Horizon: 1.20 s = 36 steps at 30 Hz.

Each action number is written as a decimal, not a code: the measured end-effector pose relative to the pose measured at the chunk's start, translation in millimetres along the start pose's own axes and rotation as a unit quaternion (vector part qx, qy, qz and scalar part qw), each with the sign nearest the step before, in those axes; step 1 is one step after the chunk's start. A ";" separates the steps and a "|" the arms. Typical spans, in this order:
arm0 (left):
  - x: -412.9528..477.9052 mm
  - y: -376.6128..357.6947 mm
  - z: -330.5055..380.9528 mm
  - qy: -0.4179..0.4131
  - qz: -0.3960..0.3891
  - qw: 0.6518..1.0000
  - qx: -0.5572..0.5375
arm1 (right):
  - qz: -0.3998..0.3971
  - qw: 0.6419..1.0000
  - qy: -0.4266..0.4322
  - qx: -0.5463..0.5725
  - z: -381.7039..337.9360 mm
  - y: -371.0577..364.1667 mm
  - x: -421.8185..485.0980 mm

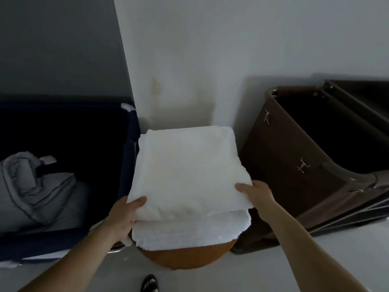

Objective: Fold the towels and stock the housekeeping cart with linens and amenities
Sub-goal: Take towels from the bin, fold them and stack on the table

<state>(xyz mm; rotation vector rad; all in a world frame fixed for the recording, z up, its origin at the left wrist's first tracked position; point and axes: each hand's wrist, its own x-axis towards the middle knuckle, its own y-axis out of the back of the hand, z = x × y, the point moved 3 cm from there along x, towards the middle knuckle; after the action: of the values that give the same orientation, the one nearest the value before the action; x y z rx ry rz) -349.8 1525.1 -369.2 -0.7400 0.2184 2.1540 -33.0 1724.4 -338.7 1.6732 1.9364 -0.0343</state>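
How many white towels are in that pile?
2. The top towel is held at its near corners by the left hand and right hand; the lower towel lies under it on the stool. More may be hidden between.

Wooden round top [185, 257]: seen directly beneath the grip, orange-brown, only its near curved edge exposed.
Footwear [149, 283]: seen below the grip at the bottom edge, dark and patterned, partly cut off.
Floor [263, 270]: pale, spread below and to the right of the grip.
Wall [231, 49]: pale, seen beyond the grip.
Stain [156, 86]: faint and yellowish, marked on the wall above the grip.
Dark grey panel [59, 45]: set far up and left of the grip.
Navy fabric bin [131, 131]: placed just left of the grip.
Brown container [280, 148]: placed right of the grip, tilted, fitted with metal hooks [302, 166].
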 end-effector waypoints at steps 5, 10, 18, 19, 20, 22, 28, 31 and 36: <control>10.5 13.5 -35.0 0.005 -0.007 0.999 0.051 | -0.006 0.994 -0.021 -0.104 41.2 -1.6 0.0; 20.2 12.0 -48.1 -0.038 0.085 0.980 0.176 | 0.025 0.988 -0.014 -0.149 49.9 -4.6 0.8; 7.5 -24.3 -28.3 -0.244 0.096 0.737 0.622 | 0.039 0.989 -0.041 -0.137 60.8 -17.1 -8.3; 9.6 -29.2 -33.6 -0.243 0.077 0.744 0.618 | 0.036 0.993 -0.050 -0.102 65.1 -17.8 -8.1; 12.1 -30.7 -38.0 -0.228 0.070 0.771 0.590 | 0.028 0.995 -0.066 -0.062 69.6 -18.1 -7.9; 17.7 -25.7 -42.6 -0.192 0.087 0.860 0.464 | -0.003 0.993 -0.121 0.015 78.7 -19.0 -8.2; 33.0 7.4 -76.9 0.026 0.064 0.992 0.109 | -0.116 0.972 -0.182 0.089 99.5 -20.4 4.5; 39.1 13.1 -89.0 0.073 0.008 0.996 0.044 | -0.168 0.963 -0.190 0.092 108.2 -20.6 13.1; 46.8 15.4 -88.7 0.090 -0.046 0.994 0.029 | -0.199 0.954 -0.190 0.119 111.8 -22.1 17.8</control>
<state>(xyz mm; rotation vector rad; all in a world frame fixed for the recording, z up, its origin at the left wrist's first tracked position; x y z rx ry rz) -345.8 1511.2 -469.7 -0.8943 0.3332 1.9869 -9.4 1693.5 -447.2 1.2657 1.9825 -0.7165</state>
